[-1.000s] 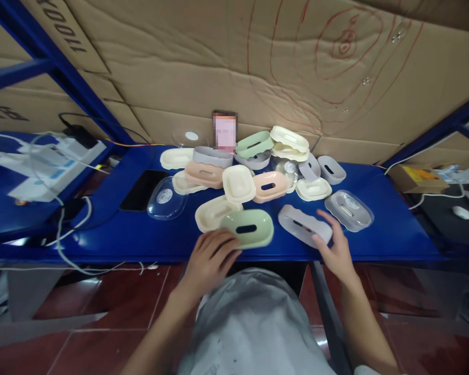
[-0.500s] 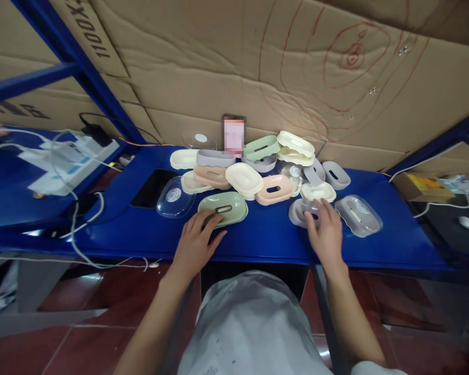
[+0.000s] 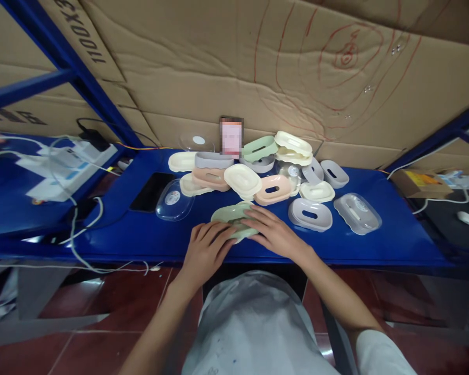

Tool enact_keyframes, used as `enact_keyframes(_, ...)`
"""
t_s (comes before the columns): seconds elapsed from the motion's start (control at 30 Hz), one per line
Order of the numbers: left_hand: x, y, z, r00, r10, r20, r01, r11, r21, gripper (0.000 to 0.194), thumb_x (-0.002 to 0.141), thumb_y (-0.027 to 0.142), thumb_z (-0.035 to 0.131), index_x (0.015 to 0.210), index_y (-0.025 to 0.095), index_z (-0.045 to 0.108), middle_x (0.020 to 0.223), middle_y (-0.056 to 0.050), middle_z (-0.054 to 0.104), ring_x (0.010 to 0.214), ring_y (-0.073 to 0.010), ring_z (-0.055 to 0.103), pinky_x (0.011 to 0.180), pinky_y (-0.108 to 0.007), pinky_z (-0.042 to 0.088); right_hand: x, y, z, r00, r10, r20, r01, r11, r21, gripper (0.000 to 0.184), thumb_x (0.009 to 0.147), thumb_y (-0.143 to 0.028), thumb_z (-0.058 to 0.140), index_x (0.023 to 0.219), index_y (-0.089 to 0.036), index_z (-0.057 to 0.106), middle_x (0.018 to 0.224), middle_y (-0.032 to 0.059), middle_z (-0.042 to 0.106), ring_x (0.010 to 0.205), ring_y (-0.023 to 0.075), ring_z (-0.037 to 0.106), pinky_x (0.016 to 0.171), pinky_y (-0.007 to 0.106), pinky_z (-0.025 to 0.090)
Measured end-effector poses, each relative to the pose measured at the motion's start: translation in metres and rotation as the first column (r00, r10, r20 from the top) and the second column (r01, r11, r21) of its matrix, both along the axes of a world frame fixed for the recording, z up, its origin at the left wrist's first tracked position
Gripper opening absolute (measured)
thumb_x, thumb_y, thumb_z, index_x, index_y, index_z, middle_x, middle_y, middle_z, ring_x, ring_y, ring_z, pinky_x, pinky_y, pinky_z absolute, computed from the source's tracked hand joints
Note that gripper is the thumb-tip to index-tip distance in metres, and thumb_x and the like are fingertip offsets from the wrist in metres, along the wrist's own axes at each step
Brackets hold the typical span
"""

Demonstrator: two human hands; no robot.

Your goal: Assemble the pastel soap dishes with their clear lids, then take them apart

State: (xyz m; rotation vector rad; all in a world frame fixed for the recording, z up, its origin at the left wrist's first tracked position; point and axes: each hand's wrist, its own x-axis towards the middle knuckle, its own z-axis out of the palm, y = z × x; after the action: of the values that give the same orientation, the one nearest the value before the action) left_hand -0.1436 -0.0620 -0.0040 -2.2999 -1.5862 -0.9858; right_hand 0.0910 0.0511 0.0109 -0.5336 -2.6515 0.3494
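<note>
A pale green soap dish (image 3: pixel 230 212) lies near the front of the blue table, partly covered by my fingers. My left hand (image 3: pixel 208 242) has its fingers curled over the dish's left and front side. From the right, my right hand (image 3: pixel 272 229) grips the other end, fingers over the rim. To the right sits a grey-lilac soap dish (image 3: pixel 325 219) with a slot in its middle, apart from my hands. Just behind the green dish are a cream oval tray (image 3: pixel 242 179) and a peach slotted dish (image 3: pixel 273 188).
More soap-dish parts, such as a green slotted piece (image 3: pixel 260 148), are piled at the back. A clear lid (image 3: pixel 174 202) and a black phone (image 3: pixel 151 192) lie left. Right is a clear-covered dish (image 3: pixel 357 214). A power strip (image 3: pixel 64 169) with cables occupies the far left.
My right hand has left the grey-lilac dish and come left onto the green one. The green dish has shifted slightly right and tilted, with my left hand moving along with it.
</note>
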Motion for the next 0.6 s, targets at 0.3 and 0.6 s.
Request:
enact_keyframes(0.3,0.019,0.005,-0.012,0.997,0.073,-0.037,-0.075,0.996,-0.048,0.033,0.102,0.026,0.069,0.134,0.022,0.066,0.131,-0.012,0.073,0.121,-0.0314,0.067,0.100,-0.047,0.047,0.008,0.019,-0.005,0.999,-0.033,0.000,0.033,0.997,-0.074,0.049,0.105,-0.032,0.063,0.153,-0.023,0.058,0.172,0.0127,0.039,0.162,0.0288,0.032,0.129,0.053,0.039)
enact_keyframes(0.6,-0.003,-0.002,-0.012,0.986,-0.108,0.128,0.123,0.985,-0.118,0.044,0.098,0.005,0.060,0.136,0.026,0.065,0.145,-0.012,0.063,0.138,-0.0282,0.059,0.116,-0.051,0.048,0.022,0.000,0.001,0.998,-0.058,0.003,0.059,0.998,-0.006,0.038,0.109,-0.032,0.057,0.145,-0.025,0.065,0.166,0.0102,0.049,0.155,0.0291,0.043,0.124,0.053,0.046)
